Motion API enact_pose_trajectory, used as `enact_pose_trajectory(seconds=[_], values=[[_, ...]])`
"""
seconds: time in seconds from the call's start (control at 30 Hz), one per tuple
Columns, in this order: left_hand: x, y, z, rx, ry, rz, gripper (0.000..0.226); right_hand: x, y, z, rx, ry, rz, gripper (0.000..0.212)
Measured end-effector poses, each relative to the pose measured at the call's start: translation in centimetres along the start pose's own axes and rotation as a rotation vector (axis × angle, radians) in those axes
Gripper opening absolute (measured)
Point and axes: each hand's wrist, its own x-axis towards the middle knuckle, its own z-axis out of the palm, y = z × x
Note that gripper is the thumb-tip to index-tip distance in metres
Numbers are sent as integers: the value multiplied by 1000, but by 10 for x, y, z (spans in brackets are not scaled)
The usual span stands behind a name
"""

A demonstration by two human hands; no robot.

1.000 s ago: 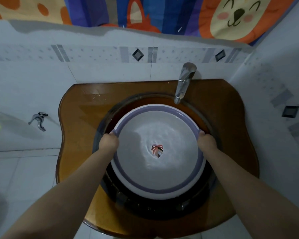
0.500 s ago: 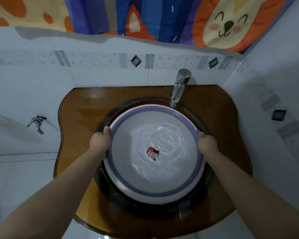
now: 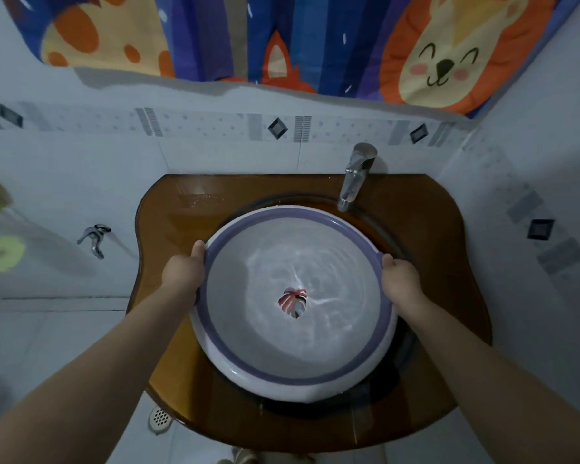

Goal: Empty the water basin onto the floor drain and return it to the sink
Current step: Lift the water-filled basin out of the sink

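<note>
A round white water basin (image 3: 295, 376) with a purple rim band holds rippling water and has a small leaf print at its bottom. It hangs over the dark glass sink bowl (image 3: 402, 356), lifted a little and shifted toward me. My left hand (image 3: 183, 272) grips its left rim. My right hand (image 3: 400, 279) grips the right rim. A round floor drain (image 3: 160, 417) shows on the tiled floor, below the counter's front left edge.
The sink sits in an amber-brown counter (image 3: 449, 256) against the tiled wall. A chrome faucet (image 3: 354, 177) stands at the back right, its spout just beyond the basin's rim. A small wall tap (image 3: 94, 238) juts out on the left. A colourful curtain (image 3: 282, 38) hangs above.
Both hands have raised the basin out of the sink bowl and drawn it toward me. The water inside has started rippling more. The floor drain has come into view.
</note>
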Motion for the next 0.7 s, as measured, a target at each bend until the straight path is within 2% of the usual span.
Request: enact_pose_trajectory(seconds=[0.4, 0.57, 0.7], values=[[-25, -8, -38, -16, 114, -23, 56, -20, -46, -13, 63, -58, -108, 43], [-38, -20, -55, -146, 192, -106, 55, -27, -73, -11, 62, -118, -196, 41], [-49, -37, -71, -156, 262, -115, 51, -33, -92, -2, 64, -180, -254, 40]])
